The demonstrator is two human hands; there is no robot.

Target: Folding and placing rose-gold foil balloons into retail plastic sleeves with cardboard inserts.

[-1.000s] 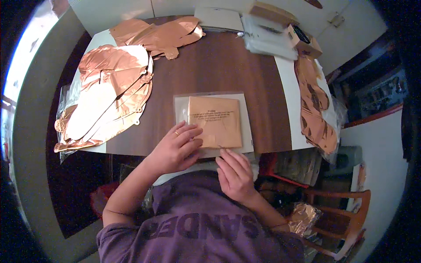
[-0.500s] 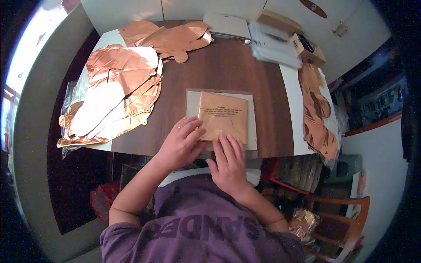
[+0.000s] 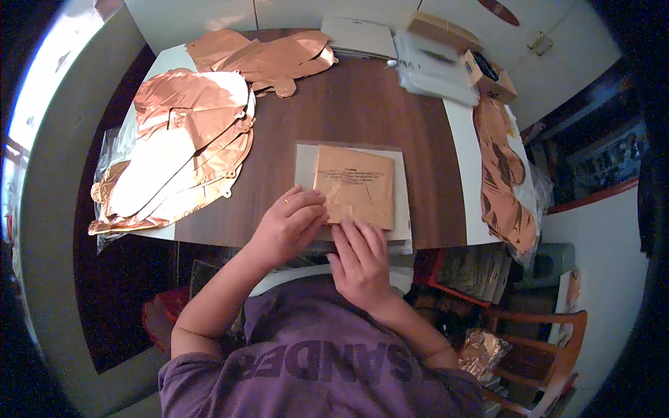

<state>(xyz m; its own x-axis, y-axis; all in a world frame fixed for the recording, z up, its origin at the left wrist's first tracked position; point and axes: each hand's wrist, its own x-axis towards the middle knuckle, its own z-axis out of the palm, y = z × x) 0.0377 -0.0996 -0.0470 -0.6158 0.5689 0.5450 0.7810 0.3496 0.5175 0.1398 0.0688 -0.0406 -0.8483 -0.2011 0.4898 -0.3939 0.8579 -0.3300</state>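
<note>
In front of me on the brown table lies a clear plastic bag (image 3: 400,217) holding a white card and a flat, folded copper-coloured foil piece (image 3: 354,167); dark print runs across its front. My left hand (image 3: 293,221) is at the bag's near left corner, fingers curled closed over its edge; the fingertips touch the packet and the thumb is partly hidden. Along the near edge rests my right hand (image 3: 362,263), its fingers stretched out over the plastic and its thumb apart, below the table edge.
Large copper foil balloons (image 3: 202,150) are piled at the left, with more foil shapes (image 3: 272,59) behind. White cards (image 3: 359,38), clear bags (image 3: 433,73) and an open cardboard box (image 3: 496,85) stand at the back. Foil strips (image 3: 503,181) lie along the right edge; a wooden chair (image 3: 557,345) is beyond.
My right hand has slid slightly toward me along the bag's near edge. More of the clear plastic now shows at the near right corner. My left hand has barely shifted.
</note>
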